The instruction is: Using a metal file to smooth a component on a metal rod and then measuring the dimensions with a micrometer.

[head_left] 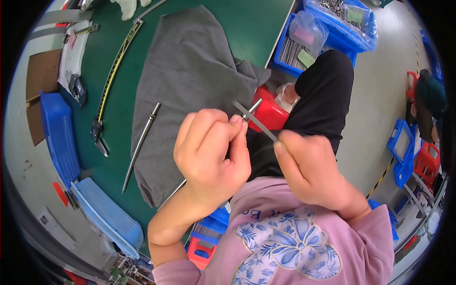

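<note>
My left hand (211, 147) is closed round a slim metal rod (255, 106), whose tip sticks out past the thumb and forefinger. The rod's lower end shows below the same hand, beside the forearm. Between thumb and curled fingers, my right hand (306, 164) pinches a thin, flat grey strip (261, 126). This strip crosses the rod close to its tip, just beyond my left fingertips; whether the two touch I cannot tell. Another metal rod (141, 147), stepped near its top, lies on a grey cloth (190, 61) left of my hands.
A green tabletop (114, 156) carries a long caliper (118, 69) at left. Blue baskets (61, 135) line the far left edge. Blue bins (289, 69) of metal parts stand upper right, beside my knee. A red stool (268, 107) shows below the table edge.
</note>
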### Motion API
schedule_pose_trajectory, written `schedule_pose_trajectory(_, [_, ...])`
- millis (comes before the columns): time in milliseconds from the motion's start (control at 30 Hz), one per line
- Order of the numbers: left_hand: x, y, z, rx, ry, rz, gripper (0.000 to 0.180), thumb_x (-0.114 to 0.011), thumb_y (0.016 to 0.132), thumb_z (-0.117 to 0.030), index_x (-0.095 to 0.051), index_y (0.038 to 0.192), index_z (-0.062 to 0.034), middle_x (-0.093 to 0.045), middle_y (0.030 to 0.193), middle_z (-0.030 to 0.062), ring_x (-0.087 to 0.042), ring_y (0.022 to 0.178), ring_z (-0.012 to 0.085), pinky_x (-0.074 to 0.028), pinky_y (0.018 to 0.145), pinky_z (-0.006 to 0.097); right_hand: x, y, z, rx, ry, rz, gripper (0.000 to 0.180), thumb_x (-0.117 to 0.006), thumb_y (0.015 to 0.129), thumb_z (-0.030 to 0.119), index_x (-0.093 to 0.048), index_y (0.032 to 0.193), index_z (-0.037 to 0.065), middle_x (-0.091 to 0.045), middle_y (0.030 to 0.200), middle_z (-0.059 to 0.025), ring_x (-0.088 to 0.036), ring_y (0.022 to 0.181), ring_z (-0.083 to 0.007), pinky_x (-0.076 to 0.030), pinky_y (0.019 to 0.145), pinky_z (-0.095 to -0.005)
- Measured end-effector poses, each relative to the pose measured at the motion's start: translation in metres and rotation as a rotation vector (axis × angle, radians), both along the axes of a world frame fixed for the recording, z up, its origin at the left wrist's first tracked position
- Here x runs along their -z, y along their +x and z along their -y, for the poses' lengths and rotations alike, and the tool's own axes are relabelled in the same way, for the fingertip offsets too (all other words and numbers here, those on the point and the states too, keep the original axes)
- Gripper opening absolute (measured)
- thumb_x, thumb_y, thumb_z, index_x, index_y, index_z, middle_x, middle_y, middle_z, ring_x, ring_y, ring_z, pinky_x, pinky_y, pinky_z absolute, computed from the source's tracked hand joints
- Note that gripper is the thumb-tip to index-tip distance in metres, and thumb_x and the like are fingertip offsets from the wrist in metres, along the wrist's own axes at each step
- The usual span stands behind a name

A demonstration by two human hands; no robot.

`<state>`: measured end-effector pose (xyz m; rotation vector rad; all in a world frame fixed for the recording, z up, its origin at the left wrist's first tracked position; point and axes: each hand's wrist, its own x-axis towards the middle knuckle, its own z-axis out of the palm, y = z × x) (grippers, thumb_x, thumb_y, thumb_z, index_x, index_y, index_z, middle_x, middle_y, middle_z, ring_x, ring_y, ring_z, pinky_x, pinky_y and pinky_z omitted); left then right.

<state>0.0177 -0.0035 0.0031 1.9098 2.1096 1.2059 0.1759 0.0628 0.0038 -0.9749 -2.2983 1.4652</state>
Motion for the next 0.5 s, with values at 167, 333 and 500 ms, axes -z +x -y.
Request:
schedule_pose_trajectory(167, [0.001, -0.001, 0.002, -0.014, 0.000, -0.013, 0.020, -0.069, 0.064, 0.010, -0.054, 0.069, -0.0024, -0.054, 0.071, 0.0083, -0.050, 0.058, 0.0240, -0.039, 0.049, 0.033, 0.001, -0.009, 0.003, 0.014, 0.071, -0.005, 0.022, -0.055, 0.086, 0.017, -0.050, 0.069, 0.004, -0.051, 0.050, -0.0167, -0.054, 0.047, -0.0380, -0.041, 0.044, -0.0464])
schedule_pose_trajectory(333, [-0.002, -0.001, 0.001, -0.005, -0.033, 0.010, 0.020, -0.069, 0.064, 0.010, -0.055, 0.070, -0.0021, -0.054, 0.071, 0.0083, -0.050, 0.058, 0.0237, -0.039, 0.049, 0.032, 0.001, -0.011, -0.003, 0.008, 0.067, -0.027, 0.021, -0.055, 0.086, 0.016, -0.050, 0.070, 0.004, -0.051, 0.050, -0.0165, -0.054, 0.047, -0.0377, -0.041, 0.044, -0.0462])
schedule_pose_trajectory(500, [0.001, -0.001, 0.000, -0.018, -0.001, 0.018, 0.020, -0.069, 0.064, 0.010, -0.055, 0.070, -0.0024, -0.054, 0.070, 0.0080, -0.049, 0.057, 0.0237, -0.038, 0.048, 0.033, 0.002, 0.001, 0.006, 0.018, 0.002, 0.019, 0.019, -0.055, 0.085, 0.016, -0.050, 0.072, 0.004, -0.051, 0.050, -0.0156, -0.054, 0.047, -0.0373, -0.041, 0.043, -0.0463])
